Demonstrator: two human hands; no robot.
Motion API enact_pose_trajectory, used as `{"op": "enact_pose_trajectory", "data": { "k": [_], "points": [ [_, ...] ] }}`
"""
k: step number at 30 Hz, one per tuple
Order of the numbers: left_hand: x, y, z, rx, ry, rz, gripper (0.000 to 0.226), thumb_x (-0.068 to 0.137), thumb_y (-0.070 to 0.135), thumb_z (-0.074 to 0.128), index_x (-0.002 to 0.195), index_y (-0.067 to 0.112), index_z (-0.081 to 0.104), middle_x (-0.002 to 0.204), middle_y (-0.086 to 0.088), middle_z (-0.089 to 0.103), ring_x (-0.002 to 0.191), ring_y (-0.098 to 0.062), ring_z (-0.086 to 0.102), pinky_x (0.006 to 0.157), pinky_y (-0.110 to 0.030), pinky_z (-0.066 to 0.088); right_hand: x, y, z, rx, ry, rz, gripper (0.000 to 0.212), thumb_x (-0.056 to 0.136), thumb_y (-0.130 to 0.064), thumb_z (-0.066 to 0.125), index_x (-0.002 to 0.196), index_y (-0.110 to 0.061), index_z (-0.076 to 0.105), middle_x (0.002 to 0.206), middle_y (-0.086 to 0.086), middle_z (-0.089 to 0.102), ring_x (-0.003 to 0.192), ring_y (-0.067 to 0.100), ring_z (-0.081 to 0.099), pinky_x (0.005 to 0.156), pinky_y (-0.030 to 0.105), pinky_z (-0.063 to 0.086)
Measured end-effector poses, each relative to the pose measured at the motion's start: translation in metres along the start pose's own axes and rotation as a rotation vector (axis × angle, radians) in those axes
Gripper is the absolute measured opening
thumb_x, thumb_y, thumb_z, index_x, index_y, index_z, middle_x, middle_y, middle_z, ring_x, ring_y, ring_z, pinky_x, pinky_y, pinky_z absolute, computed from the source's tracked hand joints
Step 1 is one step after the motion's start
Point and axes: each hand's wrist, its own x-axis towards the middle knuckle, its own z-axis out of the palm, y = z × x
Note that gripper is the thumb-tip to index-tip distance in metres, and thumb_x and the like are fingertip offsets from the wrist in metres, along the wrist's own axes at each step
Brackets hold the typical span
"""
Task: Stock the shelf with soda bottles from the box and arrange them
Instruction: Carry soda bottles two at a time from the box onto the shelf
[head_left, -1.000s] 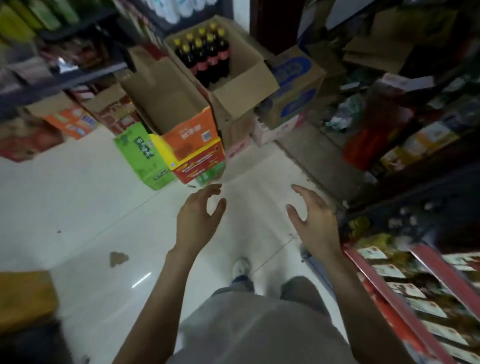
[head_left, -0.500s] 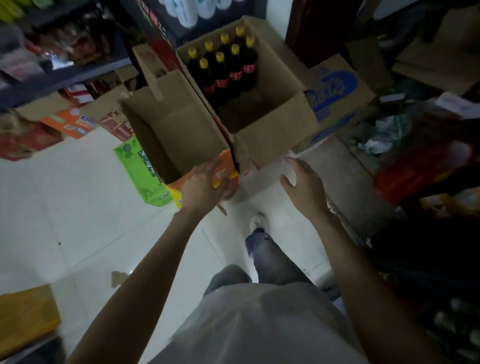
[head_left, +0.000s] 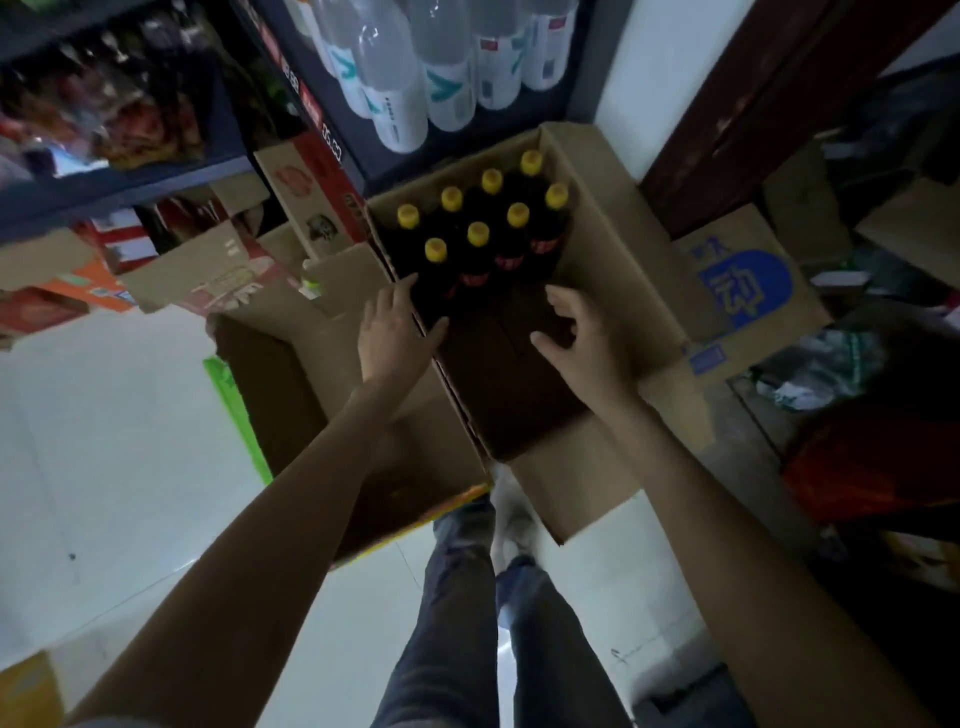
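Yellow caps, dark bodies: eight bottles (head_left: 480, 244) standing upright in two rows at the far end of the open box (head_left: 613, 270). Near half of the box is bare cardboard floor.

My left hand (head_left: 395, 332) is over the box's left wall, thumb inside the rim, fingers (head_left: 402, 291) straight and spread toward the nearest bottle. Whether they touch it, I cannot tell; the frame is dim there. My right hand (head_left: 582, 332) hangs inside the box over the bare floor, fingers loosely curved and apart, holding nothing. It sits near the closest row without reaching it.

A second, empty-looking carton (head_left: 291, 384) stands just left of the box, touching it. Clear bottles (head_left: 415, 67) fill the shelf beyond; a blue-printed carton (head_left: 748, 291) lies to the right. Pale tile floor (head_left: 104, 441) underneath.

Step in hand, as I judge it: the reach for the next pick. Nothing lifted yet.

Next move calls for each hand to close round a bottle in the near row, probably at the neck or shoulder, then lift straight up so the neighbours don't topple. The bottles stand packed close; fingers will need to wedge between them. Likely heavy if full, so a firm wrap before turning to the shelf.
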Motion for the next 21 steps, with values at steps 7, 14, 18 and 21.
{"op": "enact_pose_trajectory", "data": {
  "k": [7,14,18,21],
  "points": [
    [0.09,-0.026,0.024,0.207,0.076,0.201,0.061,0.08,0.031,0.069,0.135,0.015,0.046,0.133,-0.01,0.05,0.123,-0.034,0.041,0.098,-0.044,0.036,0.119,0.017,0.077,-0.149,-0.015,0.004,0.073,0.083,-0.017,0.071,0.145,-0.015,0.033,0.147,0.005,0.04,0.131,0.023,0.046,0.103,0.043,0.045],
    [0.131,-0.032,0.036,0.321,-0.002,0.271,0.053,0.08,0.036,0.07,0.127,0.016,0.055,0.122,-0.007,0.062,0.118,-0.031,0.047,0.1,-0.041,0.03,0.179,0.033,0.113,-0.158,-0.058,0.023,0.075,0.077,-0.023,0.078,0.14,-0.013,0.04,0.141,0.006,0.049,0.131,0.026,0.045,0.105,0.036,0.037],
    [0.141,-0.032,0.038,0.314,-0.053,0.246,0.043,0.08,0.039,0.069,0.117,0.019,0.06,0.115,-0.004,0.065,0.115,-0.027,0.049,0.098,-0.037,0.027,0.185,0.035,0.118,-0.139,-0.031,0.036,0.064,0.078,-0.017,0.076,0.134,-0.013,0.046,0.135,0.006,0.054,0.129,0.024,0.045,0.094,0.02,0.031],
    [0.143,-0.037,0.041,0.274,-0.041,0.246,0.041,0.079,0.04,0.069,0.112,0.017,0.061,0.112,-0.005,0.066,0.113,-0.027,0.051,0.097,-0.037,0.027,0.184,0.036,0.117,-0.093,-0.006,0.037,0.058,0.077,-0.013,0.077,0.128,-0.012,0.051,0.13,0.006,0.058,0.125,0.025,0.05,0.097,0.026,0.037]
  ]
}}
